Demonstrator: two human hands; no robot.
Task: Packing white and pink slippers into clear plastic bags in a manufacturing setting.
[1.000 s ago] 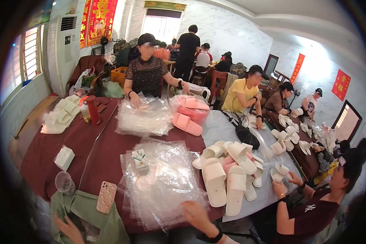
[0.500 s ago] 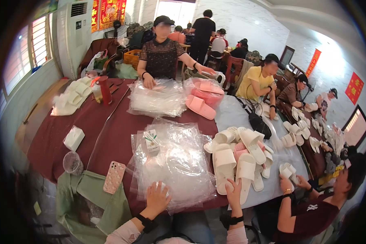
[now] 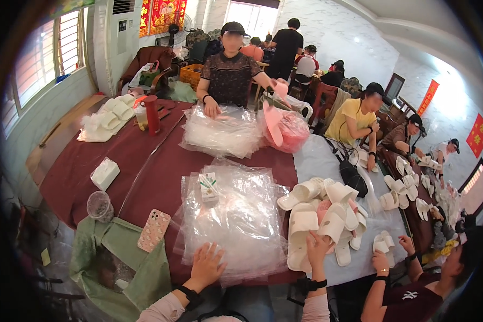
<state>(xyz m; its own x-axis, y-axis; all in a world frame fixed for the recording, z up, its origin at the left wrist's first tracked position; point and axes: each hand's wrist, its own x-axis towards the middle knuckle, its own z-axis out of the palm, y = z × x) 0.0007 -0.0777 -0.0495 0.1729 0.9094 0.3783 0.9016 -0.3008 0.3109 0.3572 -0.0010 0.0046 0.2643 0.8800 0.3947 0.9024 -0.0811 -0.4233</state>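
My left hand [image 3: 207, 264] lies with fingers spread on the near left corner of a stack of clear plastic bags [image 3: 241, 214]. A small white and green packet [image 3: 209, 189] rests on the bags. To the right, my right hand [image 3: 317, 251] is at the near side of a heap of white slippers, its fingers closed around the edge of a white slipper [image 3: 300, 236]. Part of that grip is hidden by the hand itself. Some pink slippers [image 3: 323, 206] show between the white ones.
A phone in a pink case [image 3: 154, 229], a clear plastic cup [image 3: 100, 206] and a tissue pack [image 3: 105, 173] are on my left. Across the table, a person holds a pink slipper [image 3: 280, 87] above more bags [image 3: 220, 131]. At right, a co-worker handles white slippers [image 3: 384, 247].
My right hand has closed in on the white slippers, and the nearest ones have shifted. Across the table, the person has lifted a pink slipper. The whole view has swung slightly left.
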